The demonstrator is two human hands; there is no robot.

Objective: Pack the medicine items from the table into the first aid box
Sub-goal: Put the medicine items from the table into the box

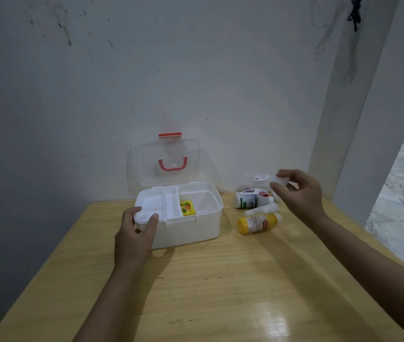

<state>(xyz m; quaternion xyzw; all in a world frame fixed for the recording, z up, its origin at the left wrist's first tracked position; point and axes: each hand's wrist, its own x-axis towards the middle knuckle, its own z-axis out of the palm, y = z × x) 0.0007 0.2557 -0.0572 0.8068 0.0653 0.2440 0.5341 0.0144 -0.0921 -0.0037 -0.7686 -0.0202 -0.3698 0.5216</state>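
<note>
White plastic first aid box [191, 228], clear lid up, holds one small yellow carton [187, 208] beside its inner tray. Left hand [134, 233] grip clasps the box's front corner; right hand [299, 193] grip loosely open above the bottles [257, 213] on the table [208, 292].

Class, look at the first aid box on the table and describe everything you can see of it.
The first aid box is white, seemingly plastic, and stands upright on the wooden table near the wall. Its clear lid, with a red handle and red latch, is swung open and stands upright. A white divided tray sits across the left part; a small yellow packet lies inside. The left hand grips its front left corner.
</note>
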